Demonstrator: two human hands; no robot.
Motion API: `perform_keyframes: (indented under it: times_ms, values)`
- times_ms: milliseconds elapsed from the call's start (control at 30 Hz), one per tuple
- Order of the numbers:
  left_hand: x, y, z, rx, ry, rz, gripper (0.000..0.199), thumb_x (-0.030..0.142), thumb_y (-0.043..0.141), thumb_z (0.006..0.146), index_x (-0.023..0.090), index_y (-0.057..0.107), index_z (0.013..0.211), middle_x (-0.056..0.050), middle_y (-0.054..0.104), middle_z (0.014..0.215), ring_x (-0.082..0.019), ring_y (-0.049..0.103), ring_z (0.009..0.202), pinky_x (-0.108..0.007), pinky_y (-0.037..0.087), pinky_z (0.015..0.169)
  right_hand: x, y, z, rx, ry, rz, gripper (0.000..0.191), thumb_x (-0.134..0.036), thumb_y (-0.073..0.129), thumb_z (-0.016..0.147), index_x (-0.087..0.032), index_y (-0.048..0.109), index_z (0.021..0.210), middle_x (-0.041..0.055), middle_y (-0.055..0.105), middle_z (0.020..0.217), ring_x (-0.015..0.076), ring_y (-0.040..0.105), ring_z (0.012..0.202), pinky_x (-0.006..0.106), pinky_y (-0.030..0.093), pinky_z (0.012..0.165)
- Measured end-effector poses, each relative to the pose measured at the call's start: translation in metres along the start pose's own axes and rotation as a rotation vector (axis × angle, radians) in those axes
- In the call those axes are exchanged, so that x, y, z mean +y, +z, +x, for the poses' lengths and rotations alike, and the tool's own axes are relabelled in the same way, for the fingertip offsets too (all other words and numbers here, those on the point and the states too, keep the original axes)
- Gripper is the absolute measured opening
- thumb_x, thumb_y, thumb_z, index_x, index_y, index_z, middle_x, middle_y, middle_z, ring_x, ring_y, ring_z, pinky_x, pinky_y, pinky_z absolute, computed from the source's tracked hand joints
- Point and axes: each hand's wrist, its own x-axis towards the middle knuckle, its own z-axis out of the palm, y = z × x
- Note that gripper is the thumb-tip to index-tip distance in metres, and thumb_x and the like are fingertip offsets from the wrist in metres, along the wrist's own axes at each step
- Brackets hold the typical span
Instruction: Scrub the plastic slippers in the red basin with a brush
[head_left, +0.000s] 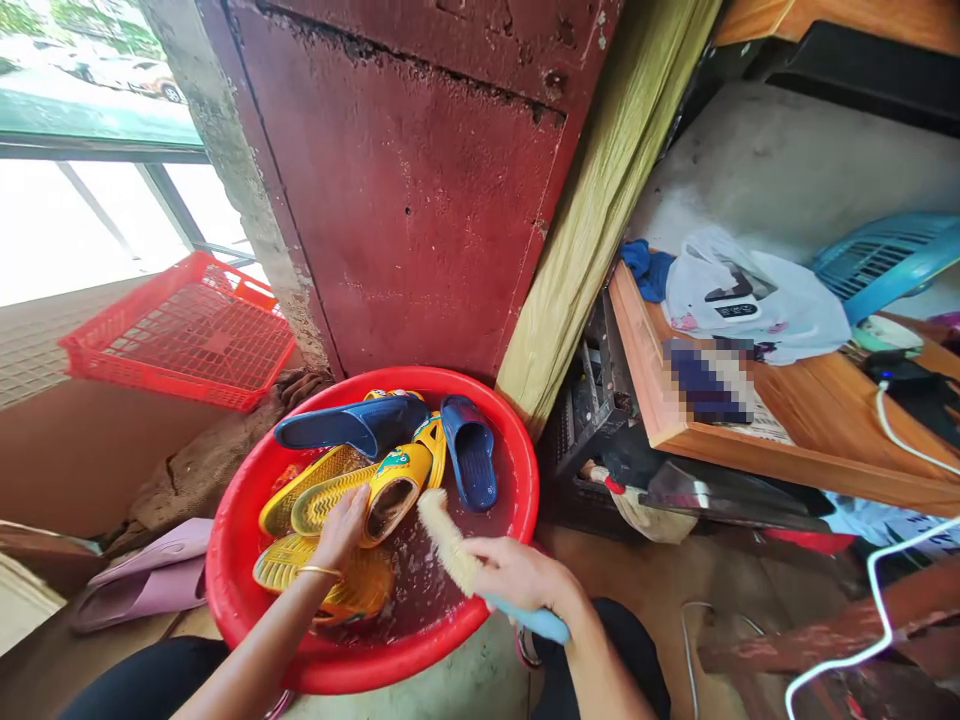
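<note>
My left hand [346, 535] is closed on a yellow slipper [405, 468] with a green cartoon figure on its strap, its opening turned toward me. In my right hand [521, 572] is a scrubbing brush [448, 545] with cream bristles and a light blue handle [544, 624]. The bristles are just right of the held slipper; whether they touch it I cannot tell. Both hands are over a red basin [521, 480] of cloudy, bubbly water. Several other yellow slippers [289, 565] lie in it, along with dark blue slippers [470, 455] toward the back.
Behind the basin stands a dark red door [405, 200]. A red plastic crate [187, 340] is at the left, above pink slippers [150, 580] on the floor. On the right, a wooden table [825, 410] carries a plastic bag [757, 290] and a blue fan [892, 265].
</note>
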Motion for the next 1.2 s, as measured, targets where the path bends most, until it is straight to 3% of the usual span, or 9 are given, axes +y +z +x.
perform_keyframes:
  times_ms: [100, 167, 267, 433, 533, 633, 800, 967, 1200]
  values:
    - [-0.012, 0.0, 0.003, -0.044, 0.129, 0.352, 0.071, 0.062, 0.052, 0.082, 0.013, 0.051, 0.134, -0.022, 0.07, 0.116, -0.042, 0.062, 0.117, -0.053, 0.044, 0.1, 0.009, -0.007, 0.007, 0.255, 0.01, 0.01, 0.044, -0.025, 0.048, 0.089, -0.02, 0.058, 0.132, -0.0016, 0.063, 0.077, 0.0113, 0.055, 0.061, 0.021, 0.04, 0.056]
    - [-0.02, 0.003, 0.003, -0.118, 0.265, 0.525, 0.076, 0.059, 0.052, 0.084, 0.011, 0.041, 0.142, -0.026, 0.061, 0.133, -0.04, 0.058, 0.124, -0.049, 0.044, 0.101, 0.016, -0.006, 0.016, 0.319, 0.041, 0.013, 0.051, -0.026, 0.048, 0.09, -0.02, 0.051, 0.14, -0.0003, 0.065, 0.079, 0.0123, 0.057, 0.062, 0.022, 0.042, 0.057]
    - [-0.032, 0.008, 0.004, -0.198, 0.341, 0.713, 0.066, 0.046, 0.049, 0.088, 0.01, 0.038, 0.143, -0.026, 0.056, 0.141, -0.034, 0.058, 0.127, -0.041, 0.045, 0.101, 0.02, 0.001, 0.028, 0.314, 0.028, -0.052, 0.048, -0.027, 0.05, 0.089, -0.023, 0.056, 0.136, 0.0003, 0.069, 0.083, 0.013, 0.061, 0.065, 0.022, 0.043, 0.06]
    - [-0.04, 0.01, 0.012, -0.227, 0.255, 0.842, 0.063, 0.045, 0.049, 0.088, 0.013, 0.04, 0.142, -0.023, 0.064, 0.133, -0.033, 0.066, 0.116, -0.041, 0.048, 0.093, 0.02, 0.008, 0.041, 0.277, 0.002, -0.152, 0.05, -0.028, 0.05, 0.09, -0.025, 0.055, 0.139, 0.0005, 0.074, 0.087, 0.0155, 0.067, 0.07, 0.023, 0.047, 0.065]
    - [-0.032, 0.008, 0.014, -0.207, 0.148, 0.687, 0.059, 0.047, 0.047, 0.087, 0.012, 0.05, 0.135, -0.021, 0.07, 0.122, -0.033, 0.069, 0.109, -0.041, 0.05, 0.089, 0.023, 0.011, 0.05, 0.41, 0.006, -0.307, 0.054, -0.029, 0.046, 0.093, -0.023, 0.048, 0.146, 0.0068, 0.075, 0.105, 0.0207, 0.07, 0.087, 0.029, 0.05, 0.078]
    - [-0.015, 0.007, 0.008, -0.204, 0.07, 0.32, 0.05, 0.044, 0.049, 0.083, 0.015, 0.062, 0.122, -0.014, 0.074, 0.115, -0.03, 0.069, 0.105, -0.038, 0.052, 0.087, 0.026, 0.02, 0.058, 0.563, -0.044, -0.477, 0.056, -0.027, 0.041, 0.095, -0.02, 0.042, 0.151, 0.0121, 0.071, 0.119, 0.0248, 0.068, 0.103, 0.034, 0.05, 0.089]
    - [0.01, -0.002, -0.019, -0.34, -0.046, -0.157, 0.045, 0.039, 0.064, 0.07, 0.016, 0.07, 0.109, -0.006, 0.079, 0.095, -0.026, 0.072, 0.088, -0.033, 0.056, 0.077, 0.027, 0.03, 0.071, 0.574, -0.145, -0.65, 0.051, -0.03, 0.038, 0.099, -0.034, 0.042, 0.15, 0.0071, 0.072, 0.108, 0.0223, 0.07, 0.09, 0.031, 0.053, 0.078]
    - [0.008, -0.027, -0.024, -0.306, 0.008, -0.058, 0.058, 0.042, 0.066, 0.069, 0.016, 0.068, 0.121, -0.004, 0.076, 0.076, -0.026, 0.069, 0.069, -0.036, 0.056, 0.067, 0.027, 0.02, 0.081, 0.668, -0.034, -0.652, 0.049, -0.025, 0.037, 0.1, -0.032, 0.048, 0.147, 0.0088, 0.071, 0.106, 0.0211, 0.069, 0.09, 0.031, 0.054, 0.081]
    - [-0.008, -0.05, -0.014, -0.266, 0.276, -0.027, 0.054, 0.052, 0.069, 0.071, 0.022, 0.074, 0.116, -0.01, 0.078, 0.1, -0.031, 0.069, 0.099, -0.04, 0.058, 0.086, 0.024, 0.043, 0.087, 0.568, -0.256, -0.733, 0.051, -0.03, 0.04, 0.1, -0.045, 0.04, 0.148, 0.0034, 0.07, 0.099, 0.0199, 0.068, 0.077, 0.03, 0.054, 0.069]
